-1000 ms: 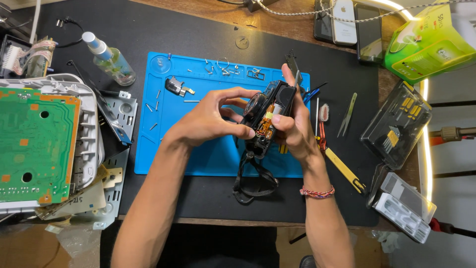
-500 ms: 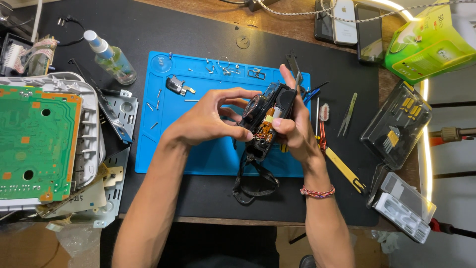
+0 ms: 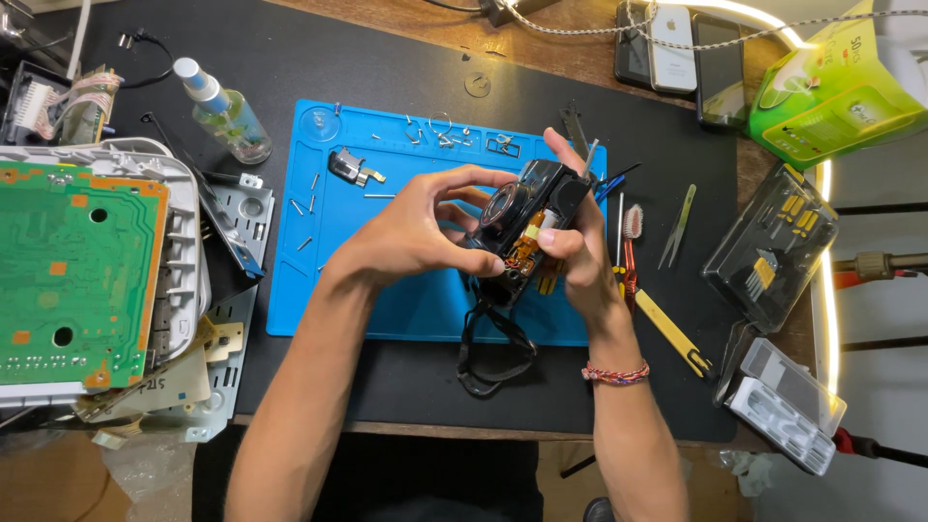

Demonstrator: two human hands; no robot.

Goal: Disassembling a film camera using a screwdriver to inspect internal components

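A small black compact camera, partly taken apart with orange flex cable showing, is held over the blue silicone work mat. My left hand grips its left side with fingers curled over the lens end. My right hand clasps the right side, and a thin tool shaft sticks up past its fingers. The camera's black strap hangs down onto the dark table mat.
Loose screws and small metal parts lie on the blue mat. A green circuit board in a white housing sits left, a spray bottle behind it. Tweezers, a toothbrush, a bit case and phones lie right.
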